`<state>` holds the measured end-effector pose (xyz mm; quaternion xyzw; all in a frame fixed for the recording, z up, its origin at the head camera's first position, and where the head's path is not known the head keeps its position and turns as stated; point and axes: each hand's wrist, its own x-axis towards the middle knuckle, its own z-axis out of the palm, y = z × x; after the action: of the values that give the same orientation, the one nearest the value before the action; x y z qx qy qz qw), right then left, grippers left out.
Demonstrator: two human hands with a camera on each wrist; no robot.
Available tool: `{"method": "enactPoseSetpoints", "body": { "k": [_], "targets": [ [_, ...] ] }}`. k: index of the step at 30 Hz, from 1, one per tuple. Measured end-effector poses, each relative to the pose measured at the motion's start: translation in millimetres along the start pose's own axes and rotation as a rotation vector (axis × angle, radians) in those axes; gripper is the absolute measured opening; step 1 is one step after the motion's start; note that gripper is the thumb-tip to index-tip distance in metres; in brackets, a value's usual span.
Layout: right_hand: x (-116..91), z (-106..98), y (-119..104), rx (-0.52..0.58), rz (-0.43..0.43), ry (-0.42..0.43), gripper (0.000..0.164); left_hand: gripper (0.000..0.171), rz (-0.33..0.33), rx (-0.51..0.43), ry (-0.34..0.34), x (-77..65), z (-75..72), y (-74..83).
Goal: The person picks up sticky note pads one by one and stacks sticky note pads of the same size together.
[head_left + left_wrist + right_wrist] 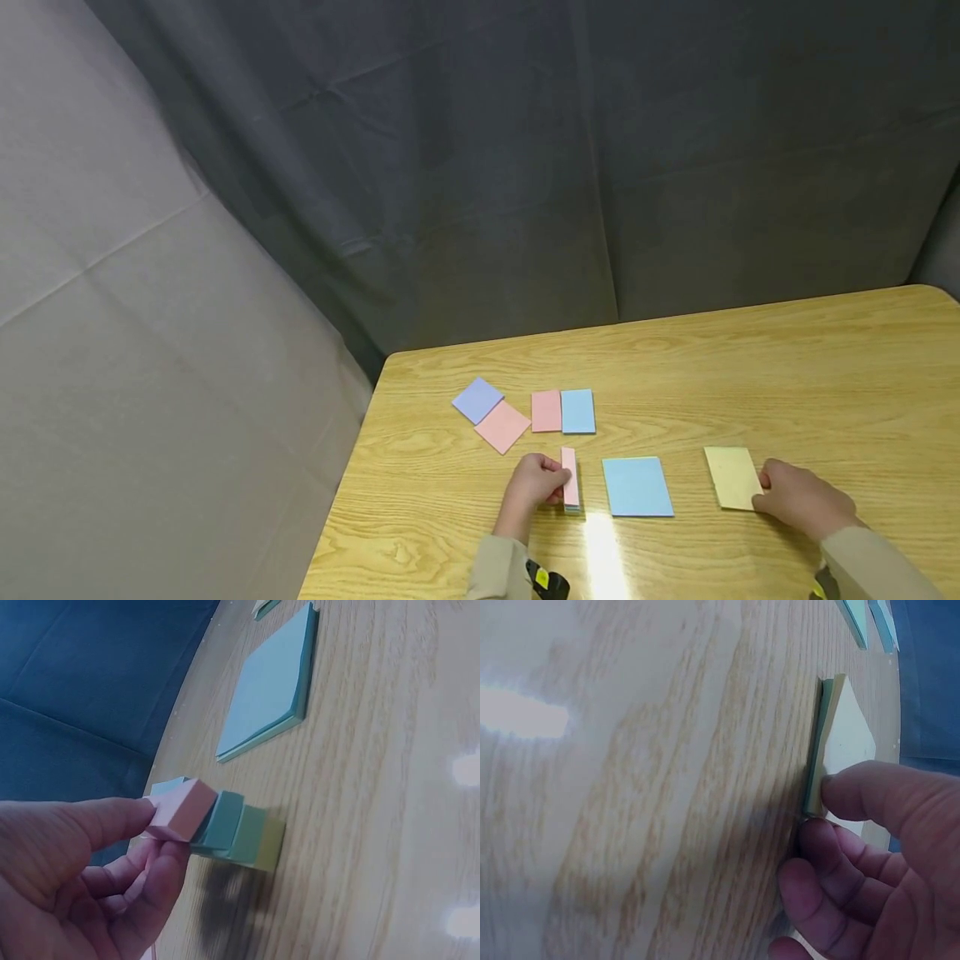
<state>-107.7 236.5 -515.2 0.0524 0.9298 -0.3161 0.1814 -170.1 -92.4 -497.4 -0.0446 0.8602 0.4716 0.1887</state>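
Head view: left hand (pixel 538 482) pinched a narrow pink-topped stack (pixel 570 479) from its left side, thumb against fingertips. Left wrist view showed blue, green and yellow layers under the pink, stepped out of line. Stack's long axis ran near to far, far end leaning slightly left. Right hand (pixel 802 497) pinched a yellow pad (pixel 733 477) at its near right corner, thumb on top; right wrist view showed a green layer beneath. Pad's long axis also ran near to far, far end angled left, so roughly parallel to the stack. Key relation: blue square pad (pixel 637 487) lay flat on the desk (pixel 825 375) between the two, apart from both. Left hand was nearer to it; gap on the yellow side was wider. Beyond the left hand: small pink pad (pixel 547 411) just beside small blue pad (pixel 578 411), with pink square pad (pixel 502 427) and purple square pad (pixel 477 401) turned diagonally, farther left. Dark curtain (pixel 487 167) hung past the far edge.
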Motion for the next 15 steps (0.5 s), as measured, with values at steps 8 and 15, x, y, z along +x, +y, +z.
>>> {"method": "enactPoseSetpoints", "body": {
  "k": [8, 15],
  "targets": [
    [-2.2, -1.9, -2.8, 0.002, -0.003, -0.002, 0.020, 0.011, 0.004, 0.049, 0.010, -2.7, 1.1, 0.7],
    [-0.8, -1.1, -0.2, -0.002, -0.010, 0.014, 0.021, 0.012, 0.003, 0.043, 0.017, -1.8, -0.2, 0.1]
  ]
}}
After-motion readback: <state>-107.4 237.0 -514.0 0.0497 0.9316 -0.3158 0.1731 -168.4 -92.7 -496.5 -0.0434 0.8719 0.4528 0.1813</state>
